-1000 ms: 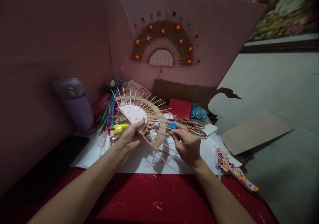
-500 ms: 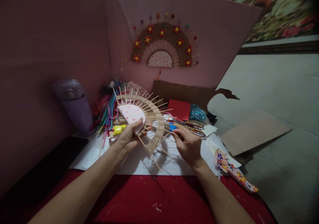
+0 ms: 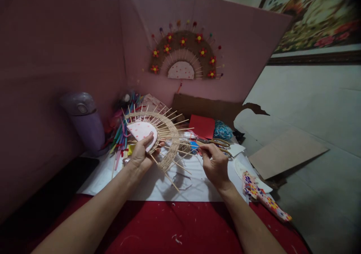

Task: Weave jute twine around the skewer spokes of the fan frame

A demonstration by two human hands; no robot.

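My left hand [image 3: 143, 154] grips a half-round stick fan [image 3: 170, 135] by its white, orange-dotted centre, thumb on top and fingers behind. Thin wooden sticks radiate from that centre, and a band of brown twine is woven across them. To the right of the band, my right hand [image 3: 214, 165] is closed in a pinch. A thin strand of twine [image 3: 189, 152] stretches from the fan's edge to its fingertips. Behind the strand lie a small ball of twine [image 3: 184, 147] and a blue piece [image 3: 193, 146].
Scissors [image 3: 221, 143], a red sheet [image 3: 202, 126] and blue yarn [image 3: 223, 130] lie behind my right hand. A purple bottle [image 3: 88, 128] stands left, beside pipe cleaners [image 3: 120, 139]. A finished decorated half-round [image 3: 183, 50] hangs on the pink board. A flower-patterned object [image 3: 265, 197] lies right.
My left hand and the fan have shifted left. My right hand has moved slightly right, so the gap between it and the woven band is wider.
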